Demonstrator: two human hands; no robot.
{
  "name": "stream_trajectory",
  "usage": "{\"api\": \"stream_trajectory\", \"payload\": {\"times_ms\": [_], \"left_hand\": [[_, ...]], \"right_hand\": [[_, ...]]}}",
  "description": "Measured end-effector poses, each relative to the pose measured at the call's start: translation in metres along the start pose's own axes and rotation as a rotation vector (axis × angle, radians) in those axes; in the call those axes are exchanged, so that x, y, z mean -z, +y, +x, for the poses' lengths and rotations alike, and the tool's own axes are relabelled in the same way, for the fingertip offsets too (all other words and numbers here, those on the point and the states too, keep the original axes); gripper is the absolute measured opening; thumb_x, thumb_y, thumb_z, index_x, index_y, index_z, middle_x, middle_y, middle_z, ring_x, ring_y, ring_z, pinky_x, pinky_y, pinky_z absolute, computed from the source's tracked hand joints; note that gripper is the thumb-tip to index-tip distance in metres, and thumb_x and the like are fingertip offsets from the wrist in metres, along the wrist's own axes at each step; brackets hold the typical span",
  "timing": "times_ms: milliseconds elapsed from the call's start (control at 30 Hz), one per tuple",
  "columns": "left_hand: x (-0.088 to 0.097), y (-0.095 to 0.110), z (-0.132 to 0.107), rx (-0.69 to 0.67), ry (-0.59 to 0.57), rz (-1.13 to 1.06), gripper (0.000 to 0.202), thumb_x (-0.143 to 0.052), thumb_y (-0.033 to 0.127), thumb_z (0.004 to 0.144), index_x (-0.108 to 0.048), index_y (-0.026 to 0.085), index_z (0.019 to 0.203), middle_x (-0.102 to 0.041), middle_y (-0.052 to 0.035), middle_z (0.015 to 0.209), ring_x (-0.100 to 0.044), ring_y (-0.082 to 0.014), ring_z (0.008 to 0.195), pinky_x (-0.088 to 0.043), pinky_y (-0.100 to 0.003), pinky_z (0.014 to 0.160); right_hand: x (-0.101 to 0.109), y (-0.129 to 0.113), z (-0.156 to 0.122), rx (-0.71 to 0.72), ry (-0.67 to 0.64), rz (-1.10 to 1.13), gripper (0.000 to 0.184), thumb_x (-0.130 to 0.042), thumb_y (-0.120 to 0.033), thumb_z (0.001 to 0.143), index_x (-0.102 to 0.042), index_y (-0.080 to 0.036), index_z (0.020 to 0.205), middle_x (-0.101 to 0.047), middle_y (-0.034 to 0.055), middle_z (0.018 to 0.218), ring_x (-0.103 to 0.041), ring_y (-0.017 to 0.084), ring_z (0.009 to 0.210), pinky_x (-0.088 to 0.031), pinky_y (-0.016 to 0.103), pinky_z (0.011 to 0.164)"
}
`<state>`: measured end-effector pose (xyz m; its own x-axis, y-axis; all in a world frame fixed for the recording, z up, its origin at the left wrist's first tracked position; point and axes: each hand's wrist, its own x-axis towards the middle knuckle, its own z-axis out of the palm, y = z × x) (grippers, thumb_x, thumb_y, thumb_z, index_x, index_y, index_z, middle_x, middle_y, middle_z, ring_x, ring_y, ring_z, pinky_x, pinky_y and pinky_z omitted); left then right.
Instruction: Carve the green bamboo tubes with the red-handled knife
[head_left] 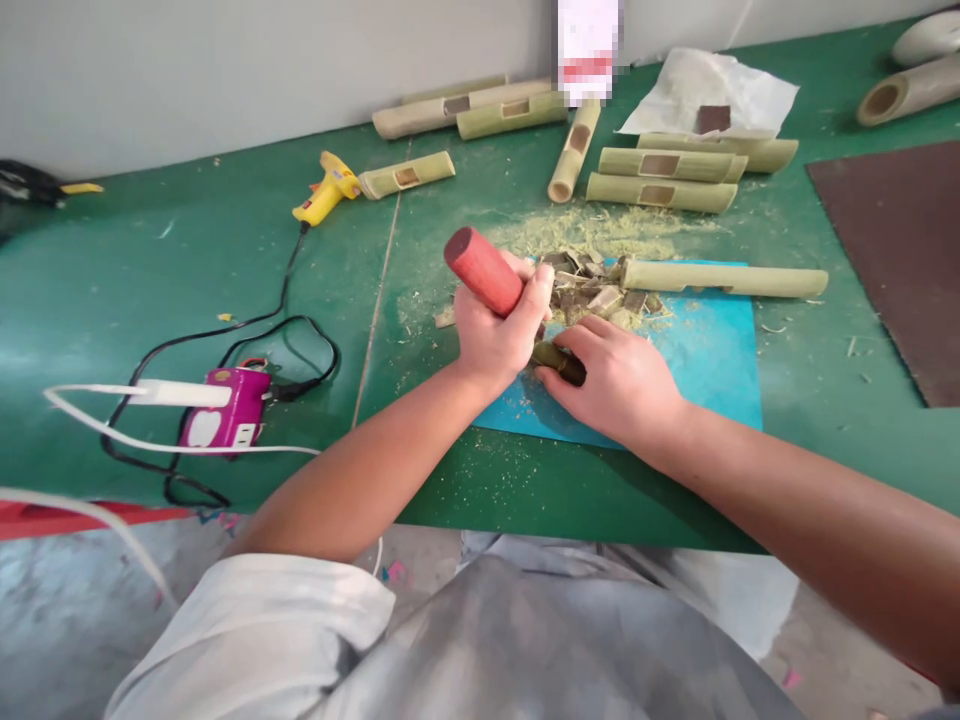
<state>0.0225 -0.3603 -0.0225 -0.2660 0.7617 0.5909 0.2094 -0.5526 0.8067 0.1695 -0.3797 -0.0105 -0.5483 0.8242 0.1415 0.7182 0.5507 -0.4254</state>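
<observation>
My left hand (491, 340) is closed around the thick red handle (484, 268) of a tool whose working end is hidden below the fist. The handle tilts up and to the left. Close beside it, my right hand (630, 375) grips a short, dark green bamboo tube (561, 362), with the thumb on the near side and fingers over the top. Both hands are over a blue sheet (716, 350). Just beyond them lies a heap of bamboo chips (592, 285). A longer bamboo tube (780, 282) with notches rests at the sheet's far edge.
Notched bamboo tubes (660, 193) lie along the back, some under white paper (697, 85). A yellow glue gun (328, 190) and a purple power adapter (244, 400) with cables are at left. A brown board (900, 260) lies at right on the green table (420, 460).
</observation>
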Motion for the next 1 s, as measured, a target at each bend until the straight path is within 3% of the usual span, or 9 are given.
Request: {"api": "stream_trajectory", "payload": {"times_ms": [133, 367, 700, 1000], "left_hand": [[0.0008, -0.0015, -0.0014, -0.072, 0.007, 0.057, 0.035, -0.066, 0.037, 0.094, -0.059, 0.019, 0.065, -0.056, 0.0048, 0.057, -0.049, -0.0057, 0.048, -0.048, -0.024, 0.058], [0.0033, -0.0040, -0.0015, -0.038, 0.027, 0.064, 0.034, -0.065, 0.038, 0.094, -0.059, 0.019, 0.066, -0.057, 0.0047, 0.057, -0.053, -0.0067, 0.051, -0.048, -0.022, 0.058], [0.0049, -0.0019, -0.0015, -0.097, 0.007, 0.132, 0.035, -0.066, 0.039, 0.093, -0.061, 0.018, 0.066, -0.059, 0.0025, 0.062, -0.055, -0.0077, 0.053, -0.050, -0.025, 0.060], [0.0015, -0.0056, -0.0012, -0.126, -0.086, 0.153, 0.031, -0.065, 0.034, 0.095, -0.058, 0.019, 0.069, -0.057, 0.0025, 0.064, -0.055, -0.0088, 0.057, -0.050, -0.027, 0.062]], "right_hand": [[-0.0031, 0.0013, -0.0018, 0.046, 0.052, -0.043, 0.019, -0.062, -0.033, 0.088, -0.066, -0.015, 0.088, -0.063, 0.0099, 0.089, -0.056, 0.021, 0.081, -0.040, 0.032, 0.068], [-0.0055, 0.0021, -0.0037, 0.080, 0.074, -0.080, 0.019, -0.061, -0.034, 0.090, -0.066, -0.015, 0.086, -0.063, 0.0098, 0.089, -0.057, 0.021, 0.082, -0.041, 0.032, 0.068], [-0.0053, 0.0032, -0.0028, 0.072, 0.085, -0.079, 0.021, -0.065, -0.035, 0.086, -0.067, -0.015, 0.091, -0.063, 0.0096, 0.090, -0.058, 0.022, 0.084, -0.042, 0.032, 0.068], [-0.0045, 0.0046, 0.0014, 0.045, 0.072, 0.009, 0.016, -0.061, -0.029, 0.087, -0.069, -0.015, 0.085, -0.065, 0.0102, 0.087, -0.057, 0.022, 0.083, -0.045, 0.034, 0.074]]}}
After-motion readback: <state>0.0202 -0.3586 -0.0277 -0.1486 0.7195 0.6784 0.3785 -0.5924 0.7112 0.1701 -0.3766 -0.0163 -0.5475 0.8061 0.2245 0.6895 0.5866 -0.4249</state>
